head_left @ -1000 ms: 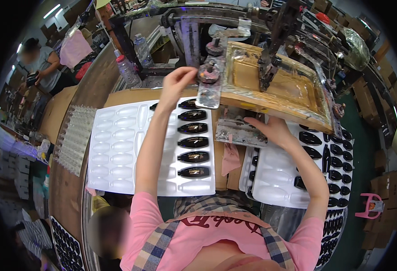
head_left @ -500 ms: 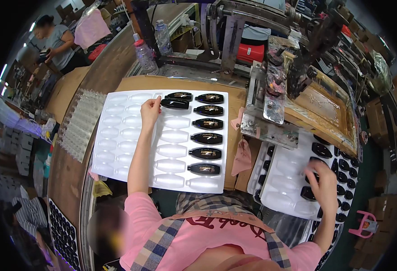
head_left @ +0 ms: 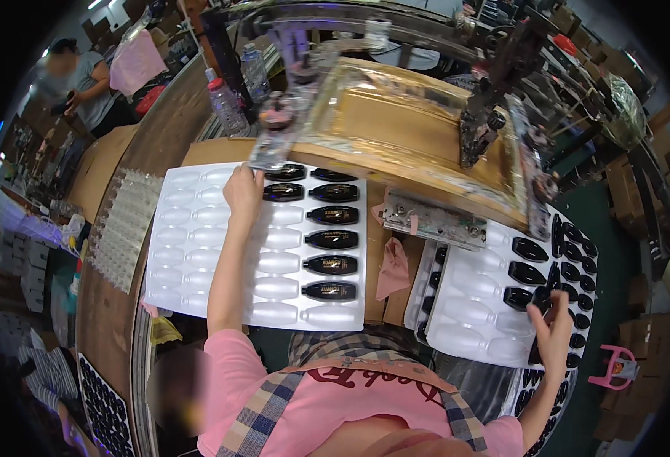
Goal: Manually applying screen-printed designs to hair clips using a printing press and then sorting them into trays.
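A white moulded tray (head_left: 201,259) with bottle-shaped hollows lies in front of me; glossy black bottle-shaped pieces (head_left: 331,265) fill most of its right column. My left hand (head_left: 243,190) is over the tray's upper part, its fingers curled closed beside the neck of an upper black piece (head_left: 283,192). Whether the fingertips still grip it is hidden. At the right, my right hand (head_left: 553,327) pinches a black piece (head_left: 543,295) above the right edge of a second white tray (head_left: 476,305), where several black pieces (head_left: 528,272) lie in hollows.
A wooden screen frame (head_left: 403,152) on a metal arm overhangs the far edge of the left tray. Pink cloth (head_left: 393,270) lies between the trays. Plastic bottles (head_left: 227,107) and a clear ridged sheet (head_left: 125,228) are at left. A pink stool (head_left: 614,367) stands far right.
The screen frame has swung left, over the tray's far edge. The black piece by my left hand has settled into its hollow. My right hand has moved rightward and now has a black piece.
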Tool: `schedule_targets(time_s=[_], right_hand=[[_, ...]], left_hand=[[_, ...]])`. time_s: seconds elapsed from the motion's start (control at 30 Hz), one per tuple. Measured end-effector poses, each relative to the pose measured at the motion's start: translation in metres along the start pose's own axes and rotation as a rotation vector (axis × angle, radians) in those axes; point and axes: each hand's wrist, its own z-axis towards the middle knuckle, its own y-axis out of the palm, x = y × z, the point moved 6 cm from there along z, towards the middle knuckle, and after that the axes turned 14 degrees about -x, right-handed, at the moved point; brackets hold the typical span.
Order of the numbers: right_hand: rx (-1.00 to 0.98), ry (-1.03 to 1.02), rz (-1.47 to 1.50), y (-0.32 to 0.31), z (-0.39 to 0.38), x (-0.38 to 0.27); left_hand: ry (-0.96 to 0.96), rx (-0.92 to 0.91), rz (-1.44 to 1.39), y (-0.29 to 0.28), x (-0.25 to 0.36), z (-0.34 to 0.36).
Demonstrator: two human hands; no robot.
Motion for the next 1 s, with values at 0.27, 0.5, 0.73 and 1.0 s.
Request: schedule_targets(time_s=[0.27, 0.5, 0.73, 1.0], right_hand=[[0.01, -0.401, 0.338, 0.012, 0.06, -0.029], [-0.146, -0.513, 0.351, 0.06, 0.12, -0.084], [-0.126, -0.651, 0.199, 0.099, 0.131, -0.134], [-0.004, -0.458, -0.05, 0.041, 0.068, -0.064]], left_hand=[[1.067, 0.22, -0.443, -0.03, 0.205, -0.046], [0.859, -0.35, -1.128, -0.024, 0.248, -0.008], [0.518, -0.157, -1.268, -0.04, 0.114, -0.012], [0.102, -0.039, -1.045, 0.012, -0.044, -0.049]])
